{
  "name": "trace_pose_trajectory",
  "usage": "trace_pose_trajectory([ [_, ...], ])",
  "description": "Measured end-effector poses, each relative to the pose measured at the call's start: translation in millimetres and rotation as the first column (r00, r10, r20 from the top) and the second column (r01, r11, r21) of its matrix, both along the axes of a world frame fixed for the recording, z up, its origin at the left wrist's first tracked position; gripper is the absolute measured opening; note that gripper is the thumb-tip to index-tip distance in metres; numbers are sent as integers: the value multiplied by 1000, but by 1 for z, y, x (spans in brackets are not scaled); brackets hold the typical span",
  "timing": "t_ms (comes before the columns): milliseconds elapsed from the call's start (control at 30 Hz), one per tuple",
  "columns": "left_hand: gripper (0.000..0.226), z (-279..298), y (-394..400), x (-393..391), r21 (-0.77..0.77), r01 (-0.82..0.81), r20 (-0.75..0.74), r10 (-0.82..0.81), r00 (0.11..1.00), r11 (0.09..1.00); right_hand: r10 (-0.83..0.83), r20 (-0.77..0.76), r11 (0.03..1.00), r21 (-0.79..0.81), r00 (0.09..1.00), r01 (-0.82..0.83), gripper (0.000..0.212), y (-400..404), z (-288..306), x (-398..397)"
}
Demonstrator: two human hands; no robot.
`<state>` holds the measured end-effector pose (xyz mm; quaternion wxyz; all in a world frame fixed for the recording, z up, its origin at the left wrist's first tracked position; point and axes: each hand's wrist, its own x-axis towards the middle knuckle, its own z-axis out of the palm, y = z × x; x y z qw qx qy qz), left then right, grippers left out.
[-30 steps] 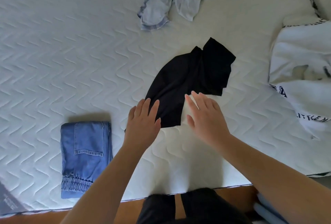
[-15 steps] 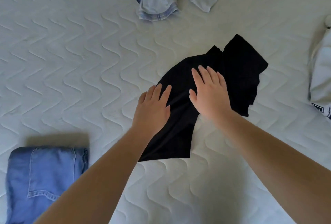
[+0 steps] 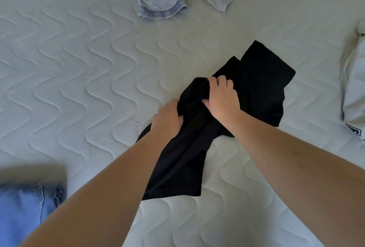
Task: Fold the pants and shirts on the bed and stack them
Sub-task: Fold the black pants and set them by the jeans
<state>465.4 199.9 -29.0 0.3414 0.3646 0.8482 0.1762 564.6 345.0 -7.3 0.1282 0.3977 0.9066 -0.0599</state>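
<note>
grip: L hand (image 3: pixel 167 118) + R hand (image 3: pixel 222 98) both curled, pinching bunched mid of black garment (image 3: pixel 260 81) | loc: centre of bed (image 3: pixel 79 69), near end trails toward viewer | advice: lift evenly, keep edges aligned, lay fold flat, smooth creases | stack w/ jeans (image 3: pixel 21 213) near-left after, prob.

We see a white quilted mattress (image 3: pixel 79 69), stitched in wavy zigzag lines, spreading around the left grip (image 3: pixel 167 118) and right grip (image 3: pixel 223 98).
</note>
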Motion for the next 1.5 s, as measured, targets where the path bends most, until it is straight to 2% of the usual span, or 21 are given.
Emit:
trace_pose_trajectory([
  [100,56,12,-4,12,97,29,-32,-26,999,995,64,-86,998,28,994,-62,41,-7,7,11],
  [233,61,24,-20,39,172,3,-6,-2,1000,985,60,-187,998,32,981,-55,30,-29,12,46],
  [367,75,32,-41,72,93,84,-32,-81,996,992,22,-270,999,50,963,-9,19,-53,15,93],
  [467,83,32,-54,91,15,122,-66,-121,990,992,-22,-298,1000,-4,954,22,20,-74,17,126],
  [600,76,31,-77,116,-39,199,-81,-201,976,979,-46,-190,982,-190,981,9,21,-104,11,166],
  [733,67,26,-107,139,-40,339,-119,-341,932,940,-16,96,931,-361,995,50,42,-136,11,198],
  [800,63,26,-123,154,-82,396,-124,-403,907,915,13,228,901,-426,974,88,40,-145,18,208],
  [833,62,27,-131,162,-106,414,-116,-425,898,904,7,237,894,-437,971,100,34,-146,24,209],
  [933,63,27,-147,178,-157,438,-88,-454,887,885,-83,105,924,-364,991,116,16,-139,45,202],
  [1033,59,29,-154,187,-105,437,-103,-447,889,893,-122,-168,970,-230,978,82,24,-129,60,182],
  [1100,52,29,-152,187,-41,413,-73,-415,907,910,-63,-374,978,-206,925,-16,29,-125,63,164],
  [1133,45,31,-149,187,19,397,-58,-396,917,918,-6,-422,974,-206,907,-89,28,-123,61,155],
  [1167,38,32,-147,187,93,386,-67,-381,922,918,64,-421,963,-214,905,-167,27,-120,56,148],
  [1233,35,35,-141,185,255,344,-161,-311,937,904,236,-317,932,-193,919,-306,27,-113,40,135],
  [1300,30,38,-134,181,353,237,-223,-164,961,905,303,-189,936,-125,934,-329,32,-105,26,131],
  [1333,27,40,-129,179,353,176,-232,-96,968,919,282,-149,950,-92,948,-298,35,-101,22,132],
  [1400,40,41,-119,175,265,72,-231,-10,973,962,202,-131,978,-31,971,-208,35,-95,17,138],
  [1500,62,41,-102,168,155,75,-170,-48,984,985,59,-146,998,11,987,-58,32,-89,20,153],
])
